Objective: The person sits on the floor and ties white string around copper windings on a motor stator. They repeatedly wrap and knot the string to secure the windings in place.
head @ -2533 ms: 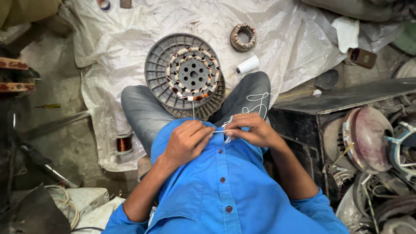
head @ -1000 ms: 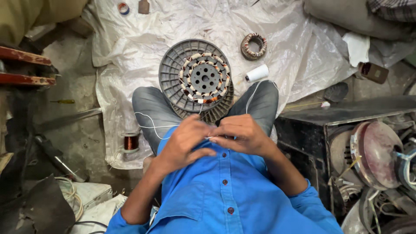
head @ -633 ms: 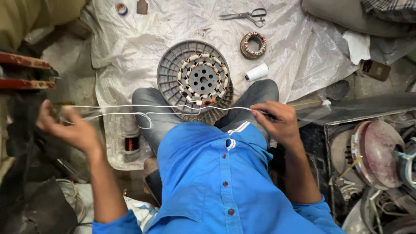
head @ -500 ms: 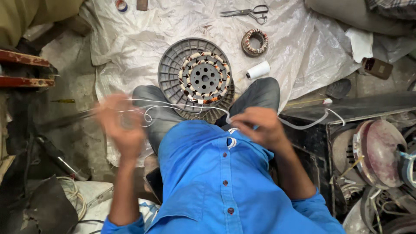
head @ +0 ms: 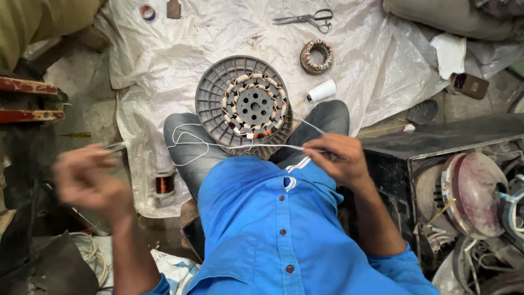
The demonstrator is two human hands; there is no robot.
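Now my right hand (head: 334, 158) pinches the white thread (head: 256, 146) between fingertips, just above my blue shirt (head: 284, 235). From there the thread runs left across my knees, under the grey round stator disc (head: 244, 104) that rests between my legs, and makes a loose loop on my left knee. My left hand (head: 90, 180) is held out to the side and blurred; I cannot tell if it grips the thread end. Beside it stands a small copper wire spool (head: 164, 183), on the white plastic sheet (head: 164, 60).

Scissors (head: 305, 18) on plastic sheet (head: 180, 54)
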